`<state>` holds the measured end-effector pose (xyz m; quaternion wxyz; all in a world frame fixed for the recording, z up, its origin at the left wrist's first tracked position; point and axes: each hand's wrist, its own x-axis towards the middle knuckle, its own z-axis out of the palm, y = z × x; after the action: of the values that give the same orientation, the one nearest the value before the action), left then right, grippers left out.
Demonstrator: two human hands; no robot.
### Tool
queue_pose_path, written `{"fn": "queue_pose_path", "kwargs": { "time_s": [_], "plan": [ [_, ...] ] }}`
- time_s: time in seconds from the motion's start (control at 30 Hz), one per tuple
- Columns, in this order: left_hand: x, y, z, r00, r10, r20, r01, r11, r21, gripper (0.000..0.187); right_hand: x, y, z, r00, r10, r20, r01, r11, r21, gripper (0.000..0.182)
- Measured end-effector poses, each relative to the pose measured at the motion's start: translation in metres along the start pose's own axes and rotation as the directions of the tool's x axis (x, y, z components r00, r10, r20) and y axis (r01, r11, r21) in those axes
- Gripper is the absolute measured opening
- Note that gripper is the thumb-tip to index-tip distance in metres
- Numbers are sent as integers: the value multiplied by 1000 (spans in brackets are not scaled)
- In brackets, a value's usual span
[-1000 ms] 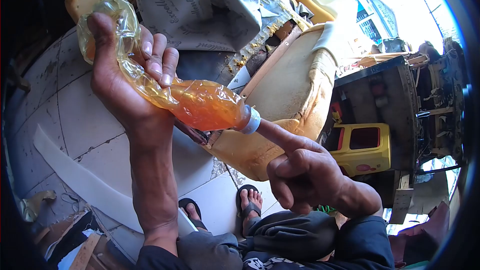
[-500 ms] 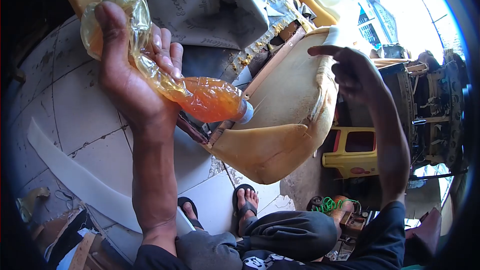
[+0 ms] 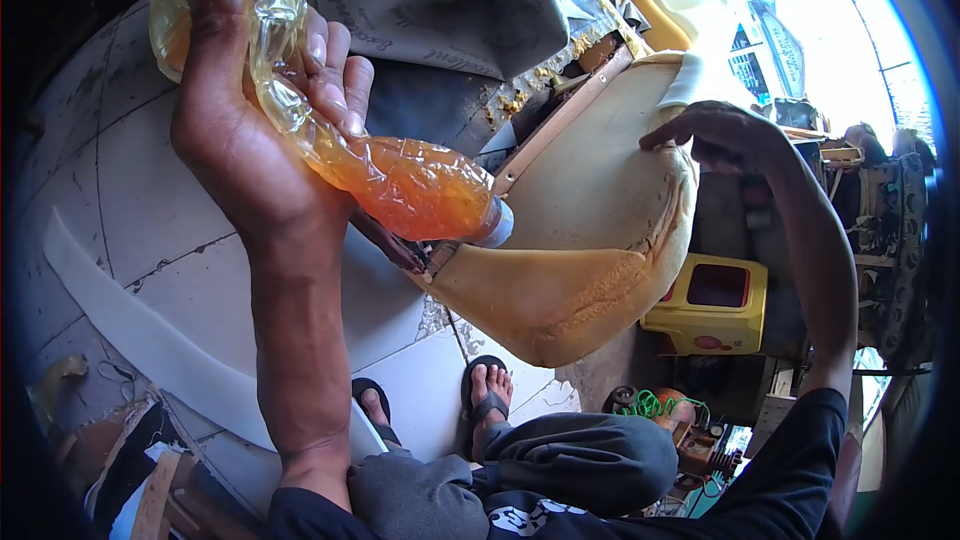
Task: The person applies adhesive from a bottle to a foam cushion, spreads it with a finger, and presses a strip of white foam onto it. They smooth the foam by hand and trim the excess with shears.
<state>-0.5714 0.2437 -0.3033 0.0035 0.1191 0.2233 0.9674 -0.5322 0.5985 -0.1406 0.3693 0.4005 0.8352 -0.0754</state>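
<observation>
Cracked pale tiles are spread across the floor (image 3: 180, 185), and above them a big padded foam piece (image 3: 560, 290) is set at a slant, cream on its smooth upper face, yellower along the rounded lower rim, where the foam is creased and rough. The right hand (image 3: 730, 135) has been moved from the bottle's mouth to the foam's far edge; its forefinger is stretched out, the others are loosely bent, and nothing is seen held. Whether the foam is actually touched cannot be told. The bottle is thus borne by the left hand alone, and the right is left free at the foam.

A stiff grey sheet (image 3: 435, 5), printed with lettering, is folded behind. By the left hand (image 3: 240, 155), with the thumb raised and the fingers curled, the bottle (image 3: 410, 185) is gripped at its thin, crumpled middle; orange liquid is gathered in the bulging lower end, which is tilted downward in front of the foam. A long white curved strip (image 3: 150, 335) is laid on the tiles. A boxy yellow object (image 3: 711, 290) and a springy green cord (image 3: 655, 403) are seen beyond the foam. The bottle is ended by a small, pale, cloudy cap (image 3: 498, 226).
</observation>
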Motion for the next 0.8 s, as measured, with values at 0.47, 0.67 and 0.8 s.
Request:
{"fn": "queue_pose_path", "kwargs": {
  "time_s": [0.47, 0.67, 0.8],
  "plan": [
    [-1, 6, -4, 999, -13, 41, 15, 999, -44, 51, -66, -10, 41, 942, -328, 69, 298, 726, -620, 41],
    [-4, 6, 3, 999, -50, -10, 49, 996, -74, 54, -88, -6, 47, 861, -501, -86, 262, 583, -769, 44],
    [-3, 10, -3, 999, -29, 25, 30, 998, -54, 54, -116, 0, 66, 569, -808, 151, 682, 361, -636, 41]
  ]
}}
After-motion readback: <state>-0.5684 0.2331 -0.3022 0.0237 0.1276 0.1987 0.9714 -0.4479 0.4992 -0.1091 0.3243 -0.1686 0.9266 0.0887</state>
